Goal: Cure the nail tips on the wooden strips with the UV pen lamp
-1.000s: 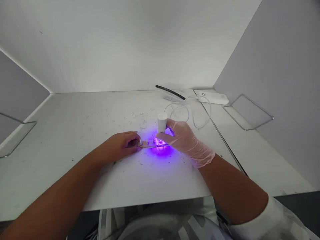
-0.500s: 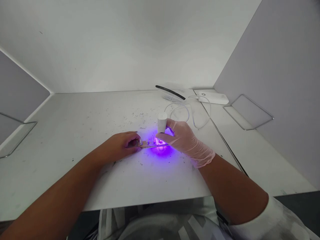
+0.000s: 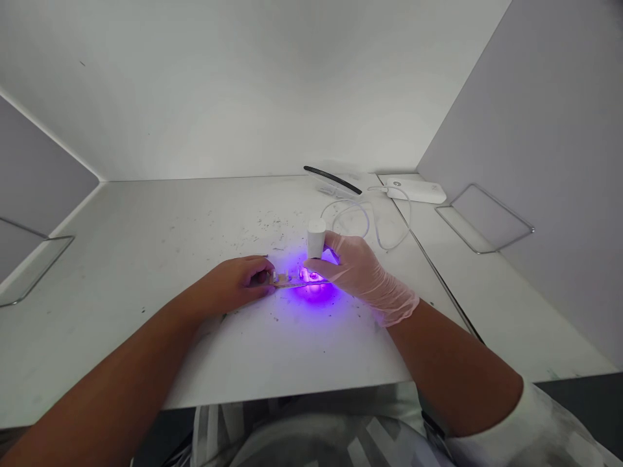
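"What fills the room's view?"

"A white wall [image 3: 292,84] behind a white table [image 3: 121,227], where a person works with a gloved right hand [image 3: 357,266] and a bare left hand [image 3: 241,282]. At right rear lies a power bank [image 3: 421,191], its looped cable [image 3: 410,217] trailing across the tabletop."

"And the right hand?"

"Closed round a white lamp [image 3: 316,237], thumb in front. The lamp stands upright, violet glow pouring from its lower end; whether it touches anything below, I cannot tell."

"Which step is this?"

"Shining light on the strip [image 3: 285,284], it appears. The next move, I judge, calls for a steady lamp and an unmoving left pinch."

"Where does that strip sit?"

"Low over the table's middle, between the hands, its left end pinched in narrowed left fingers. Its long axis runs left to right, the right end angled slightly away from the person and lost in glare. Dark specks [image 3: 272,224] dot the surface beyond."
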Demonstrator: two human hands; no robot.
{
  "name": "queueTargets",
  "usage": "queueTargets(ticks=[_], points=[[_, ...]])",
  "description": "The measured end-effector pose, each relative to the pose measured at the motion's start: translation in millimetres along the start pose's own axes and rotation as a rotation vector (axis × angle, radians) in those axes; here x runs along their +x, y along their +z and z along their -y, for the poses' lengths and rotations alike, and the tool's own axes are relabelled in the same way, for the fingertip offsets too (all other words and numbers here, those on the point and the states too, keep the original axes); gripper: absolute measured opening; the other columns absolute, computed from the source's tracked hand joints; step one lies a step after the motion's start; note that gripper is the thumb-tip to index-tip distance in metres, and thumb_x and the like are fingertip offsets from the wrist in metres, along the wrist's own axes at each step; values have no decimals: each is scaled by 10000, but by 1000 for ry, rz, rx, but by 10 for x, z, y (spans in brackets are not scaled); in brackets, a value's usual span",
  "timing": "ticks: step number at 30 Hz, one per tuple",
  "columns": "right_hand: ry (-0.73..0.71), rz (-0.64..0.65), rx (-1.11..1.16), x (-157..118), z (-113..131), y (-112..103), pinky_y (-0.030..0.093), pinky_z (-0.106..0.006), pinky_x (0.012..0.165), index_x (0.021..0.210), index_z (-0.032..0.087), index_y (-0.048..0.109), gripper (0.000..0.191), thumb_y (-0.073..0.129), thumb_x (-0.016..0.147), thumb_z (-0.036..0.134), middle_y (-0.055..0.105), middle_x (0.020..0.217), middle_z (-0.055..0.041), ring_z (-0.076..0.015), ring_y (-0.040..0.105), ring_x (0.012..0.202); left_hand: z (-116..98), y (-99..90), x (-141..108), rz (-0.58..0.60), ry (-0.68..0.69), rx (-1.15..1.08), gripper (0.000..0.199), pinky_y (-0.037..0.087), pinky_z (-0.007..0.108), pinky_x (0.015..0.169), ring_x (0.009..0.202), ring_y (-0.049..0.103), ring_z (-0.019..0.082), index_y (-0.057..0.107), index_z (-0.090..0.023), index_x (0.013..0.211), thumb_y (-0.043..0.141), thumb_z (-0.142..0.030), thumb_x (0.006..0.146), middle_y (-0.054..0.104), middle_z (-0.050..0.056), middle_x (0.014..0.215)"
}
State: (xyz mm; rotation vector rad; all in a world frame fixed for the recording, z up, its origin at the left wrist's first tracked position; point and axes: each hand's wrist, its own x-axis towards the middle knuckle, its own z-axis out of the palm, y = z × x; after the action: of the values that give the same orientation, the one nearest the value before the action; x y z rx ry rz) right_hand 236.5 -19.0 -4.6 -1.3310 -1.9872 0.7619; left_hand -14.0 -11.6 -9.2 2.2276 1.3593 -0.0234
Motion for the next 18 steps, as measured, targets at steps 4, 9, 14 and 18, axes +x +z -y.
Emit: queueTargets(ticks=[4,9,14,18], points=[[5,-15,-6,-4,2,7,333,-230,512,790,215,604,239,638,804,451,494,538,67,-72,423,482,8,5,1,-4,2,-13,228,360,264,613,687,488,136,566,-217,894,519,-433,840,575,-6,810],[11,-5,6,-2,-2,12,333,-233,514,788,217,598,240,639,802,453,521,559,61,-76,440,493,0,0,-2,-5,4,-13,235,353,264,612,683,491,138,565,-210,887,512,-433,836,578,3,810],[6,7,13,-5,-1,8,334,-239,524,811,216,604,234,631,813,449,532,569,58,-78,447,496,-9,-6,-6,-6,5,-21,242,355,265,617,686,494,139,578,-213,900,513,-435,828,584,1,814],[2,-5,5,-4,-3,6,323,-243,523,803,214,604,238,630,814,450,516,561,59,-77,433,494,2,0,-4,-10,10,-29,257,351,264,609,679,493,140,586,-212,910,504,-441,827,589,6,815]])
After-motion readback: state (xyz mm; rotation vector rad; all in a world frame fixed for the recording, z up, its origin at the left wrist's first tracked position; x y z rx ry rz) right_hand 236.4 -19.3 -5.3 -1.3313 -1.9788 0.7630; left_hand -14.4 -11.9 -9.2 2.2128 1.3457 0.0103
